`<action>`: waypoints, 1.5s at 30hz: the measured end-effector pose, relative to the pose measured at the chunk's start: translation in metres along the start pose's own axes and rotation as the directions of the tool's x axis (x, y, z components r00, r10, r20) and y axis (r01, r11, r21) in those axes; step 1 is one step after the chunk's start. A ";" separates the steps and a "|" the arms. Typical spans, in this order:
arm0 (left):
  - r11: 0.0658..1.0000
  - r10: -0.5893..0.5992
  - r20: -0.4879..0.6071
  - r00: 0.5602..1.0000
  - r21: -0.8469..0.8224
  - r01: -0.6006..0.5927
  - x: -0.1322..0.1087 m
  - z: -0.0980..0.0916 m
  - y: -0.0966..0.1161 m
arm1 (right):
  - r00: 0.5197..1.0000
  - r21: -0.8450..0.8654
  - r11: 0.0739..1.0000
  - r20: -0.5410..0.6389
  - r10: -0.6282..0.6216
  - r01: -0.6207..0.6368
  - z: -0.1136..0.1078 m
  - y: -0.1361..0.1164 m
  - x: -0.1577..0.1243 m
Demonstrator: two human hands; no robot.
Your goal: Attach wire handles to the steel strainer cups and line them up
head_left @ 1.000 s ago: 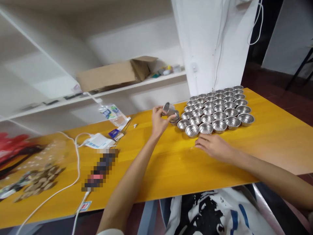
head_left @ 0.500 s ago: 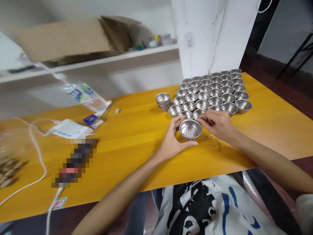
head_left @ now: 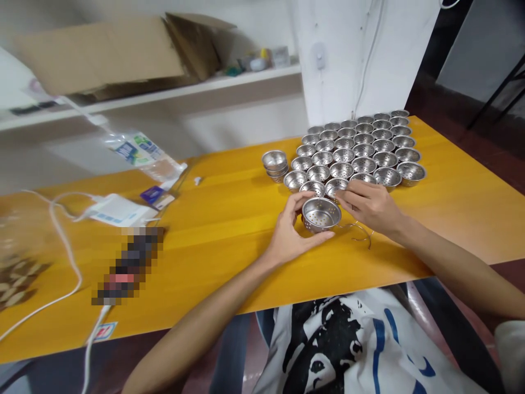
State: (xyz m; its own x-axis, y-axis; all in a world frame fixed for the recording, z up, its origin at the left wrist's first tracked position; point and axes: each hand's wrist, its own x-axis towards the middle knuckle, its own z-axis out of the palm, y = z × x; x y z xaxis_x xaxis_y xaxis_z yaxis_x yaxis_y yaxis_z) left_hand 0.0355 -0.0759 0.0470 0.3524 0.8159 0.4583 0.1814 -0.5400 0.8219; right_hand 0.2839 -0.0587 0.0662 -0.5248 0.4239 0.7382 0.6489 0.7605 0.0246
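Observation:
My left hand [head_left: 291,232] curves around a small perforated metal cup [head_left: 321,214], thumb in front and fingers along its left and far side. The cup's mouth faces up and holes show in its bottom and wall. At the cup's right rim, the fingers of my right hand [head_left: 369,202] are pinched together; what they hold, if anything, is hidden. Thin bent wires [head_left: 363,238] lie on the table just below my right hand. Beyond both hands stand rows of similar perforated cups [head_left: 342,171].
A short stack of cups [head_left: 275,166] stands left of the rows. Farther left on the yellow table [head_left: 213,241] are a plastic bottle [head_left: 141,156], a white power strip [head_left: 123,210], cables and a pixelated dark object [head_left: 131,268]. A cardboard box [head_left: 98,54] rests on the shelf.
The view has shifted slightly. My right hand has moved a little to the right and up from the cup's rim, while my left hand keeps its hold on the cup.

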 end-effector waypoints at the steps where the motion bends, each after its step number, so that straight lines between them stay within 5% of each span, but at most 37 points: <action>1: 1.000 0.001 -0.001 1.000 0.010 -0.001 0.000 -0.001 0.001 | 1.000 0.009 1.000 0.013 -0.017 0.017 -0.001 0.001 0.000; 11: 0.988 0.053 0.009 0.999 0.146 -0.054 0.002 -0.007 0.005 | 0.991 0.017 0.998 0.125 -0.054 0.052 -0.008 -0.001 -0.001; 19: 0.938 0.142 0.200 0.969 0.286 -0.196 0.007 -0.009 0.007 | 0.981 -0.021 0.993 0.155 -0.113 0.118 -0.005 -0.009 0.000; 26: 0.995 0.050 0.248 0.968 0.071 -0.069 0.008 -0.007 0.005 | 0.996 0.233 0.971 0.086 0.029 -0.048 0.005 -0.014 0.003; 30: 0.999 0.006 0.290 0.957 -0.043 0.007 0.011 -0.011 0.005 | 0.955 0.572 0.769 0.231 0.184 -0.287 -0.002 -0.013 0.008; 33: 0.996 -0.021 0.312 0.950 -0.080 0.048 0.013 -0.014 0.004 | 0.917 0.734 0.559 0.370 0.148 -0.386 -0.007 -0.011 0.012; 40: 0.995 -0.036 0.334 0.942 -0.079 0.066 0.014 -0.013 0.000 | 0.848 0.840 0.130 0.509 0.147 -0.527 0.004 -0.016 0.013; 45: 0.997 -0.044 0.342 0.939 -0.050 0.065 0.012 -0.012 -0.002 | 0.814 0.805 0.121 0.576 0.077 -0.581 0.003 -0.014 0.011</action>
State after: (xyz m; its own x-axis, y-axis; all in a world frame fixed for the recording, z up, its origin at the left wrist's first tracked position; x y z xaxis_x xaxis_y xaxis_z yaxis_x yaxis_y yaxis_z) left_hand 0.0286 -0.0623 0.0544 0.6372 0.7188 0.2782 0.1573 -0.4746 0.8660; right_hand 0.2677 -0.0629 0.0721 -0.6948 0.6866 0.2139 -0.0597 0.2414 -0.9686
